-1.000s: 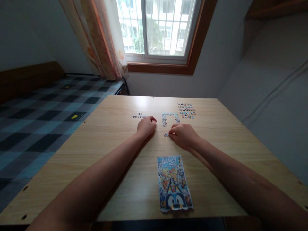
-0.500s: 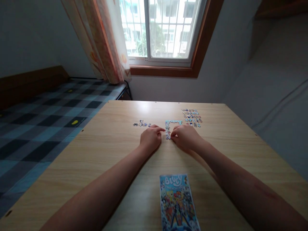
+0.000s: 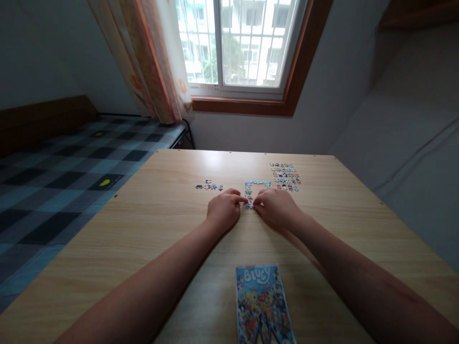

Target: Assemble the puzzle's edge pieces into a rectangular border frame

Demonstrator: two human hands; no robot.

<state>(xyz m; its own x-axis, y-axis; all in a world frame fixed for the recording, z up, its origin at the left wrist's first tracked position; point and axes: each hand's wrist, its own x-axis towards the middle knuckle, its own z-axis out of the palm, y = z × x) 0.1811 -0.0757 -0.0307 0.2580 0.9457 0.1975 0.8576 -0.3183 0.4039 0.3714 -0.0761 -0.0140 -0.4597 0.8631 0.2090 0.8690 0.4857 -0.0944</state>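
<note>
A partly joined jigsaw puzzle frame (image 3: pixel 247 191) lies on the wooden table, with a left side and a top side showing. My left hand (image 3: pixel 224 209) rests at its left, index finger stretched out and touching the lower part of the left side, the other fingers curled. From the right, my right hand (image 3: pixel 276 208) pinches at a small puzzle piece (image 3: pixel 248 206) at the bottom end of that side; its fingertips partly hide the contact. Part of the frame's right end is covered by my right hand.
Rows of loose puzzle pieces (image 3: pixel 286 176) lie behind my right hand. Several more pieces (image 3: pixel 209 186) are at the left. A picture box (image 3: pixel 263 306) lies near me on the table (image 3: pixel 161 229). Beyond the left edge is a checked bed (image 3: pixel 89 165); a window (image 3: pixel 251 48) is ahead.
My left index finger has moved down along the left side of the puzzle, closer to my right fingertips. My right hand stays almost in place. The view has shifted slightly.
</note>
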